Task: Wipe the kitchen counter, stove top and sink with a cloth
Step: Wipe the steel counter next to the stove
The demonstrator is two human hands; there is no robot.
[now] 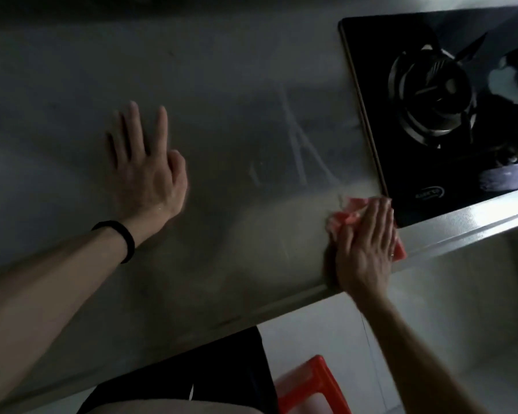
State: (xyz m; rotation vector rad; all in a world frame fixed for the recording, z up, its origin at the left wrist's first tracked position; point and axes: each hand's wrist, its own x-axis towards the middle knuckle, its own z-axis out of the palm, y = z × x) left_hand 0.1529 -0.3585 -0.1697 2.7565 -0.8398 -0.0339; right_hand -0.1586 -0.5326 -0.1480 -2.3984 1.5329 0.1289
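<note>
A steel counter (228, 94) fills most of the view, with wet wipe streaks near its right side. My right hand (367, 243) presses flat on a pink-red cloth (346, 216) at the counter's front edge, just left of the stove top's near corner. The black glass stove top (371, 70) sits at the right, with a gas burner (431, 94) on it. My left hand (145, 162) rests flat on the counter to the left, fingers spread, holding nothing; a black band circles its wrist. No sink is in view.
The counter's front rim (461, 231) runs diagonally from lower left to upper right. Below it stand a red plastic stool (308, 386) and a pale floor. A second burner (515, 73) shows at the far right.
</note>
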